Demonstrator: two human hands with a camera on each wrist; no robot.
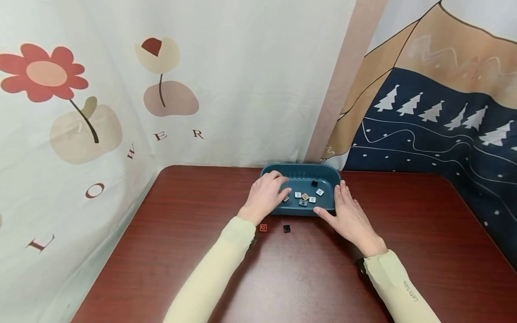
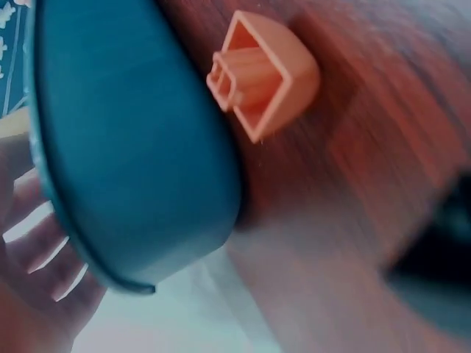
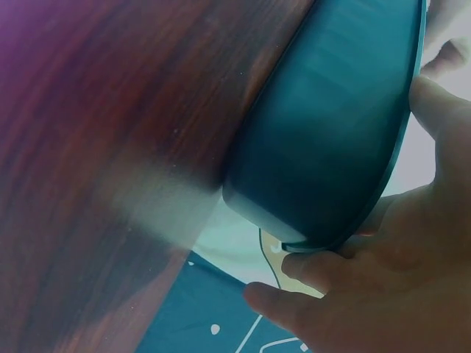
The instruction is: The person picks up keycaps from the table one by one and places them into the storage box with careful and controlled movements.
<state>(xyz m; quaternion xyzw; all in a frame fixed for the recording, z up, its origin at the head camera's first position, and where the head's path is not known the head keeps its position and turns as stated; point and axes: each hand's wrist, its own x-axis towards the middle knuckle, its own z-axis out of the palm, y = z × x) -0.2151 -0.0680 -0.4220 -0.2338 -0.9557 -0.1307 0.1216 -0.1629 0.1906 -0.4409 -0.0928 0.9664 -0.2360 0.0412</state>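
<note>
A teal plastic tray (image 1: 300, 211) stands at the table's back edge with several keycaps (image 1: 312, 200) in it, white, grey, black and tan. My left hand (image 1: 264, 193) is over the tray's left side, its thumb just above a keycap (image 1: 285, 198) near that wall. Nothing is visibly held in it. My right hand (image 1: 349, 215) rests against the tray's right end, thumb at the front rim and fingers fairly straight along the outside. On the table before the tray lie an orange keycap (image 2: 268, 81), hollow side showing in the left wrist view, and a black keycap (image 1: 286, 229).
The reddish-brown wooden table (image 1: 282, 278) reaches forward and to both sides of the tray. A pale curtain with flowers and letters (image 1: 242, 89) hangs behind it, and a dark blue printed cloth (image 1: 420, 143) hangs at the right.
</note>
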